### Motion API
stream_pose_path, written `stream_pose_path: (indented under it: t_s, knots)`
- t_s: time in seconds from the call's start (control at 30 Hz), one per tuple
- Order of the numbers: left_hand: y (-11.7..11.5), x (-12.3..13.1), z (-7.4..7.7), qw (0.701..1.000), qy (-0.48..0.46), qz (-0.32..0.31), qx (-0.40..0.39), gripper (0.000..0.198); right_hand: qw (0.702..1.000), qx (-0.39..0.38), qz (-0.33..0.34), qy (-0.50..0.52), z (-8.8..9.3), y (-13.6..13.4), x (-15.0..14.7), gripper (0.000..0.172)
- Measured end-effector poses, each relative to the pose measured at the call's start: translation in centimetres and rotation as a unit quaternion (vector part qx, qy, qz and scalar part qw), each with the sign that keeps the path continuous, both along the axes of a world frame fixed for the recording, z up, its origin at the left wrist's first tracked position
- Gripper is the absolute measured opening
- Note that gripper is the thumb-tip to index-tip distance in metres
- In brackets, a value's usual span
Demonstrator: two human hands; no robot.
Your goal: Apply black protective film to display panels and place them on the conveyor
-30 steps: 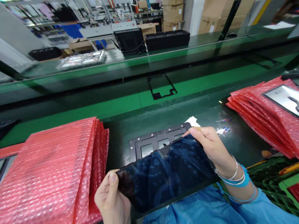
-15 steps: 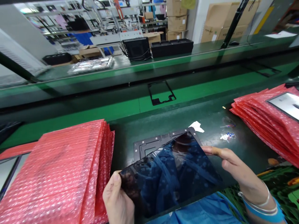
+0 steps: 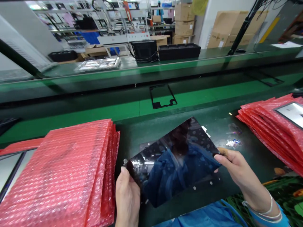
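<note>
A glossy black screen panel [image 3: 175, 160] is held up at a tilt between my two hands, its face reflecting a blue garment. My left hand [image 3: 127, 195] grips its left corner, thumb on the edge. At the right edge my right hand [image 3: 233, 164] pinches the panel between thumb and fingers. Beneath the panel lies a dark flat fixture plate [image 3: 208, 184] with round metal dots, mostly covered. A scrap of white paper [image 3: 205, 130] shows just behind the panel's upper right edge.
Stacks of red bubble-wrap sleeves stand at left [image 3: 68, 170] and right [image 3: 272, 129]. A thin black frame [image 3: 163, 96] lies on the green strip behind. Small blue-and-white bits [image 3: 234, 142] are on the bench at right. A black box [image 3: 179, 51] sits on the raised shelf.
The panel has turned and risen away from my body, covering more of the fixture plate. My right thumb now lies over the panel's edge; my left hand has shifted right.
</note>
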State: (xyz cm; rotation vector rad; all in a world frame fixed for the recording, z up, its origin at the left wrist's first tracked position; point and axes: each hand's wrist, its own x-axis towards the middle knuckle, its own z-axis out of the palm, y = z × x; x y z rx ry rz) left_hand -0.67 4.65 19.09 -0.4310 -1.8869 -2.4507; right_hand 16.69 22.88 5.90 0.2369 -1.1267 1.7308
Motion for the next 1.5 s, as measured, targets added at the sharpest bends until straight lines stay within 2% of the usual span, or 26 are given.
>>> stream_pose_path:
  t_s: [0.1,0.23,0.3,0.4,0.5,0.57,0.63,0.67,0.73,0.77,0.83,0.87,0.9,0.93,0.97,1.0,1.07,1.1,1.13,1.2,1.3,1.37,1.43,1.5]
  knots:
    - [-1.5,1.2,-1.6,0.989,0.0,-0.116,-0.088,0.058,0.999,-0.042,0.008,0.018,-0.1,0.4,0.0,0.062]
    - [-2.9,2.3,-2.9,0.957,0.058,-0.208,-0.192,0.036,0.997,-0.071,0.022,0.027,-0.6,1.4,-0.6,0.052]
    - [-2.9,1.8,-3.1,0.938,0.083,-0.264,-0.211,0.035,0.997,-0.069,0.006,0.029,-1.0,1.9,-1.1,0.051]
    - [-2.4,0.5,-3.3,0.915,0.084,-0.338,-0.203,0.049,0.997,-0.075,0.004,0.026,-1.7,2.8,-1.8,0.052]
    - [-1.9,-0.1,-2.9,0.91,0.097,-0.344,-0.212,0.057,0.997,-0.071,0.024,0.011,-1.9,3.8,-2.4,0.054]
    - [-1.4,0.0,-2.0,0.912,0.099,-0.334,-0.217,0.064,0.998,-0.066,0.021,0.003,-1.2,4.7,-2.9,0.056]
    - [-0.8,-0.2,-0.6,0.918,0.101,-0.329,-0.197,0.066,0.999,-0.05,0.022,-0.001,0.7,6.0,-3.9,0.056]
    - [-0.5,-0.5,0.2,0.924,0.107,-0.326,-0.168,0.065,0.999,-0.039,0.03,-0.002,2.3,6.6,-4.6,0.055]
    - [0.2,-1.7,1.5,0.939,0.127,-0.309,-0.079,0.056,0.998,-0.02,0.067,-0.001,6.4,7.5,-6.5,0.052]
    - [0.5,-2.5,1.9,0.947,0.144,-0.285,-0.036,0.053,0.996,-0.039,0.083,0.01,9.0,7.6,-7.7,0.046]
    - [1.0,-4.4,2.2,0.959,0.199,-0.2,0.006,0.054,0.987,-0.083,0.135,0.005,14.6,7.0,-10.5,0.02]
    - [1.2,-5.3,2.0,0.961,0.235,-0.146,-0.003,0.057,0.984,-0.087,0.154,0.004,17.5,6.2,-12.1,0.029]
    - [1.3,-6.2,1.7,0.955,0.28,-0.092,-0.029,0.06,0.98,-0.092,0.177,0.007,20.3,5.2,-13.9,0.05]
    - [1.3,-7.0,1.2,0.94,0.33,-0.044,-0.07,0.062,0.975,-0.095,0.202,0.012,22.8,4.2,-15.6,0.064]
    - [1.3,-7.8,0.6,0.914,0.387,0.002,-0.125,0.06,0.969,-0.097,0.227,0.02,24.9,3.0,-17.5,0.071]
    - [1.3,-8.5,0.0,0.871,0.45,0.043,-0.192,0.057,0.963,-0.098,0.25,0.021,26.7,1.9,-19.3,0.073]
    - [1.3,-9.7,-1.1,0.75,0.56,0.131,-0.327,0.05,0.956,-0.097,0.275,0.011,28.9,0.1,-23.1,0.071]
    - [1.3,-10.2,-1.6,0.693,0.592,0.168,-0.376,0.048,0.956,-0.098,0.277,-0.002,29.4,-0.6,-24.9,0.069]
    - [1.3,-10.6,-2.0,0.651,0.608,0.197,-0.41,0.047,0.958,-0.097,0.268,-0.018,29.5,-1.1,-26.7,0.067]
    - [1.3,-11.1,-2.5,0.609,0.614,0.235,-0.443,0.046,0.967,-0.093,0.227,-0.068,29.0,-1.5,-29.9,0.06]
    - [1.3,-11.1,-2.5,0.591,0.609,0.259,-0.462,0.046,0.978,-0.037,0.127,-0.161,27.0,-1.0,-33.1,0.041]
    - [1.3,-10.8,-2.4,0.585,0.602,0.258,-0.478,0.047,0.972,0.027,0.032,-0.231,25.6,0.0,-33.8,0.027]
    - [1.3,-10.6,-2.3,0.587,0.592,0.253,-0.491,0.049,0.946,0.1,-0.087,-0.296,24.4,1.0,-33.8,0.018]
    - [1.4,-10.6,-2.3,0.592,0.587,0.25,-0.492,0.05,0.898,0.17,-0.201,-0.351,23.3,1.7,-33.4,0.028]
